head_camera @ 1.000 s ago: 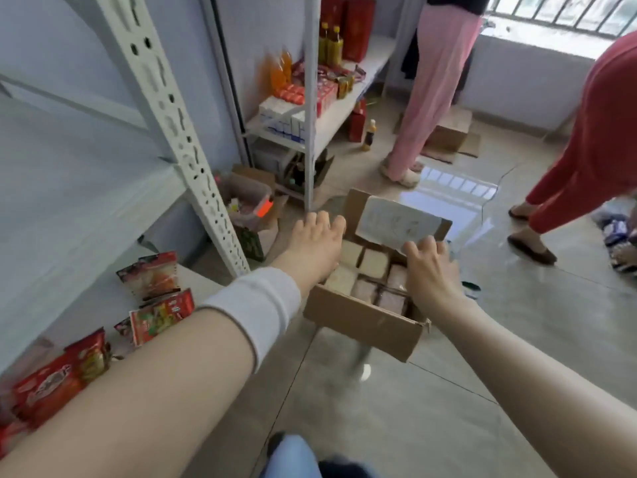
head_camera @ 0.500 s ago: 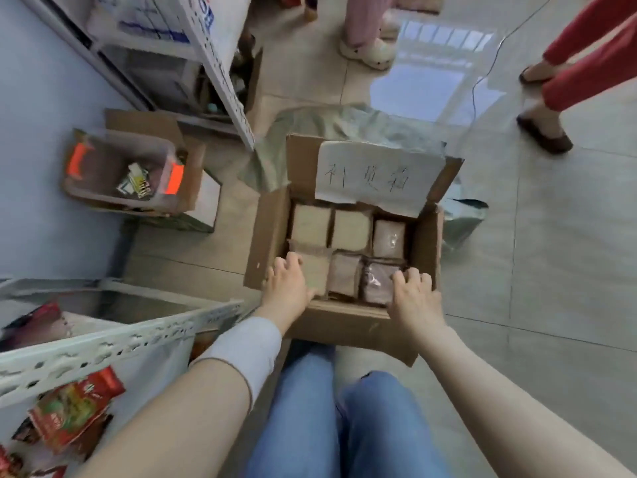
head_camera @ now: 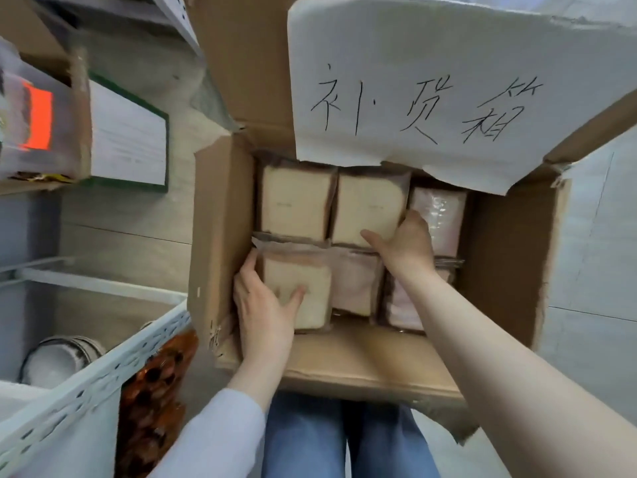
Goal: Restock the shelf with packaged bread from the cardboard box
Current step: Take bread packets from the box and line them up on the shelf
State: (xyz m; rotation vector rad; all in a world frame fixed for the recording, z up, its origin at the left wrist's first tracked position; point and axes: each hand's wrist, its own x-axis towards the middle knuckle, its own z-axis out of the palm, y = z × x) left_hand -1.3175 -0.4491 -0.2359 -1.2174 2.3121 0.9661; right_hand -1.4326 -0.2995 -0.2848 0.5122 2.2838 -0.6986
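Grey floor tiles surround the cardboard box; left hand clasps the lower-left bread pack, right hand grips the upper-middle bread pack.

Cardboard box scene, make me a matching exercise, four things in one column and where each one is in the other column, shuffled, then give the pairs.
Things:
1. left hand
2. right hand
3. handwritten paper sign
4. orange snack packets

Places:
A. on the raised far flap of the cardboard box
B. on the near-left bread package
C. on the shelf, left of the box
D. on the far-middle bread package

Pairs: 1-B, 2-D, 3-A, 4-C
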